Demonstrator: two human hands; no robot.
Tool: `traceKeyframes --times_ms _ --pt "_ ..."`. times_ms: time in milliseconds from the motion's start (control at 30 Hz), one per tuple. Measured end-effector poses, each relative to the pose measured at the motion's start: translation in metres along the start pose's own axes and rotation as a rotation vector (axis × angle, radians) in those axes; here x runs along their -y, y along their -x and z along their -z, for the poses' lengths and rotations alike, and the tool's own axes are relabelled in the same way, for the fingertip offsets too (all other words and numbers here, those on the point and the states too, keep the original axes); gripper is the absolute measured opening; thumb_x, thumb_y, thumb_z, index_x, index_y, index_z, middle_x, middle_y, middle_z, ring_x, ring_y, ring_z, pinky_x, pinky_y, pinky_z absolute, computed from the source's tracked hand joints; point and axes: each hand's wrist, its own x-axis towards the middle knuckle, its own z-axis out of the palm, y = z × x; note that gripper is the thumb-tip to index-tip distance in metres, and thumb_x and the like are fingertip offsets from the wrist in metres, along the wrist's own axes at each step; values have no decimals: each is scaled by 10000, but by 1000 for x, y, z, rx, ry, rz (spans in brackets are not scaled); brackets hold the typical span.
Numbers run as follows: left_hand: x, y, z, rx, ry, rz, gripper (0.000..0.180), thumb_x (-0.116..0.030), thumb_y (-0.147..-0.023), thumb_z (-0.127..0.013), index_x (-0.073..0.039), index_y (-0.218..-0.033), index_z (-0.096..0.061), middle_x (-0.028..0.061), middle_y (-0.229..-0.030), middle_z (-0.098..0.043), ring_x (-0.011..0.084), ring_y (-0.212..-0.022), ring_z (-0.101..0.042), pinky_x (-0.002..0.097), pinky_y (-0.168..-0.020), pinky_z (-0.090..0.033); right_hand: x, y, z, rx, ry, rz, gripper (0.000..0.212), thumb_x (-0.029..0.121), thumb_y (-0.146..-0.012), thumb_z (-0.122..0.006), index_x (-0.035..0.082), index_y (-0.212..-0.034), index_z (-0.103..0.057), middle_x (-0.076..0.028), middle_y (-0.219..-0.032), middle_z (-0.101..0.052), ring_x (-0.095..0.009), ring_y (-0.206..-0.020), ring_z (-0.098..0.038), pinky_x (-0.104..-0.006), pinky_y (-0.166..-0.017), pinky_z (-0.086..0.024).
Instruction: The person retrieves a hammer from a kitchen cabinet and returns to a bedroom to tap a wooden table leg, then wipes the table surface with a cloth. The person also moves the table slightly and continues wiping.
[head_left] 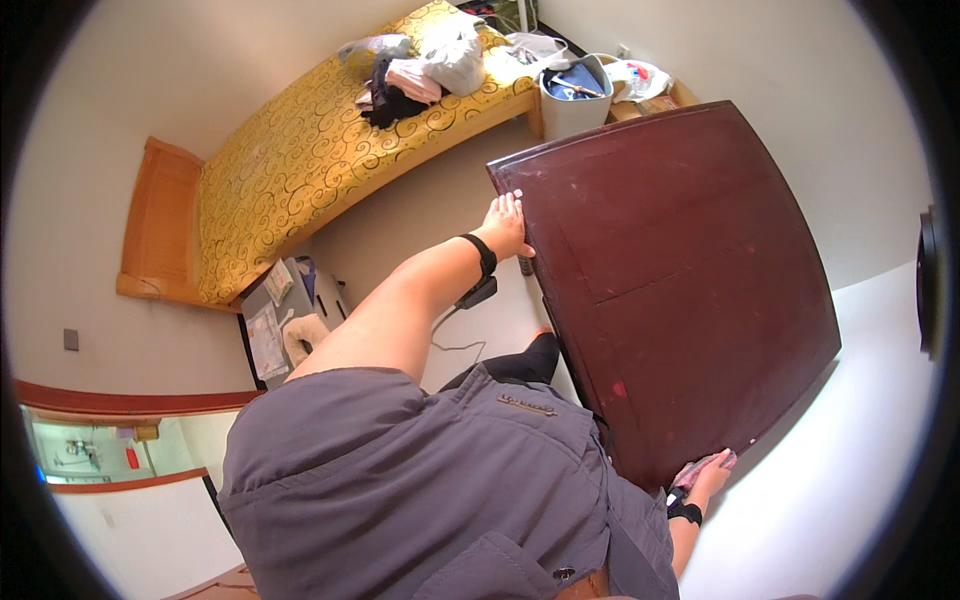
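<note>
A large dark red-brown wooden table top fills the right half of the view. My left hand, with a black band on its wrist, reaches out along a straight arm and grips the table's far left edge near the corner, fingers laid over the top. My right hand, also with a black wristband, is at the table's near corner, closed on a pinkish cloth pressed against the edge. My grey shirt hides the table's near left edge.
A bed with a yellow patterned mattress and a wooden headboard carries clothes and bags. A white bin stands by the table's far corner. A grey box with papers and a cable lie on the floor.
</note>
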Motion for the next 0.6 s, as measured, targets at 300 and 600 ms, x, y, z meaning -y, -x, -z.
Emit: traceKeyframes --times_ms 300,600 --pt "3 5 7 28 -8 11 1080 -656 -760 -564 140 -1387 -190 319 -1457 -181 405 -1377 -182 449 -1125 -165 39 -4 26 73 -44 -1 687 569 -920 -345 -38 -1193 -513 -247 -1141 -584 -400 -1038 -567 -457 -889 -437" --pt "2 1 9 57 -66 -9 1087 -659 -760 -561 157 -1376 -189 326 -1447 -202 398 -1371 -206 444 -1115 -195 22 -30 14 65 -80 -1 605 538 -936 -319 80 -1302 -465 -197 -1192 -576 -379 -1085 -548 -445 -914 -424"
